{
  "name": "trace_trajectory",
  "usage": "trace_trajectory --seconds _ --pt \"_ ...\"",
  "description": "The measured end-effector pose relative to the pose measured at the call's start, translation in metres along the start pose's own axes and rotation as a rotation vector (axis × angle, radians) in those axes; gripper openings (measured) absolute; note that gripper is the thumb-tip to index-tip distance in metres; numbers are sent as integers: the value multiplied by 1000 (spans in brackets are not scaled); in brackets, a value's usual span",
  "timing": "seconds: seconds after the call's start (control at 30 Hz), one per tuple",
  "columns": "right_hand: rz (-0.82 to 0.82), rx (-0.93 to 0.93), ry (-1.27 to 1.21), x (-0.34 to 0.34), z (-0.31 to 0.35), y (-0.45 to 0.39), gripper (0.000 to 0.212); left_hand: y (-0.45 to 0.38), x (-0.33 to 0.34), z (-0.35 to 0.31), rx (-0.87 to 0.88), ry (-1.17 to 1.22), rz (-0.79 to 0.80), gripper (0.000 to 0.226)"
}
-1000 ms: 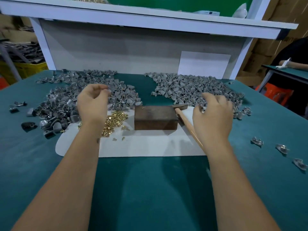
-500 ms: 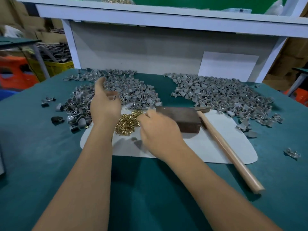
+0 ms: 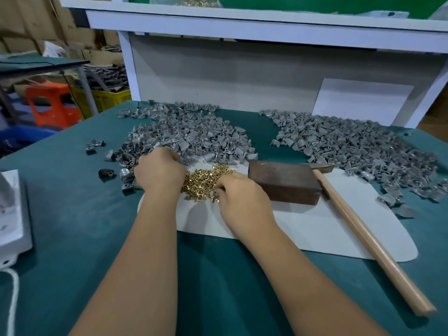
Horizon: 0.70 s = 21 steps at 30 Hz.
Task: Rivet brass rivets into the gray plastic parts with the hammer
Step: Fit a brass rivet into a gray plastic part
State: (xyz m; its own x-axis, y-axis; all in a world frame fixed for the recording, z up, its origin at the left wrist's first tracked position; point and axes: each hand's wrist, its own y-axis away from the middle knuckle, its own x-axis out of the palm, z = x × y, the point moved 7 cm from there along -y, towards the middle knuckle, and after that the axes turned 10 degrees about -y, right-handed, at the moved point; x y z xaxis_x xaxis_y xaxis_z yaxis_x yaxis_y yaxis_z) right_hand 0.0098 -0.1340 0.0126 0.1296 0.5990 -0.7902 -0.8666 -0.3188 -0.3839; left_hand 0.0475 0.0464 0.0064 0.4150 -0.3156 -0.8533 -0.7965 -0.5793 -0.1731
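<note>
The head view looks down on a counter (image 3: pixel 72 238) covered in teal cloth, with a white mat (image 3: pixel 315 229) laid across its middle. A heap of brass rivets (image 3: pixel 206 178) sits on the mat's far left part. The left hand (image 3: pixel 158 172) rests at the left edge of that heap, against the near rim of the left pile of gray plastic parts (image 3: pixel 189 134); its fingers are curled under, and whether they hold anything cannot be told. The right hand (image 3: pixel 242 197) lies on the near right side of the rivets, its fingers (image 3: pixel 221 184) bent down into the heap, seemingly pinching at rivets, though the grip itself is hidden. Just right of this hand a dark brown block (image 3: pixel 283 183) stands on the mat. The hammer (image 3: pixel 363 238) lies untouched beside the block, its head at the block's far right corner and its wooden handle running toward the counter's near right edge. A second pile of gray parts (image 3: pixel 351 144) spreads along the far right of the counter.
</note>
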Motion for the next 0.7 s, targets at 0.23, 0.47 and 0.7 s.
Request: trace_trajectory --seconds 0.23,0.47,0.7 --pt "77 -100 55 10 10 5 26 5 5 -5 58 -97 -32 28" --pt "31 -74 45 7 3 2 13 5 1 -8 63 32 -125 19" --pt "74 -44 114 15 17 -6 16 12 -14 -27 219 362 -213 18"
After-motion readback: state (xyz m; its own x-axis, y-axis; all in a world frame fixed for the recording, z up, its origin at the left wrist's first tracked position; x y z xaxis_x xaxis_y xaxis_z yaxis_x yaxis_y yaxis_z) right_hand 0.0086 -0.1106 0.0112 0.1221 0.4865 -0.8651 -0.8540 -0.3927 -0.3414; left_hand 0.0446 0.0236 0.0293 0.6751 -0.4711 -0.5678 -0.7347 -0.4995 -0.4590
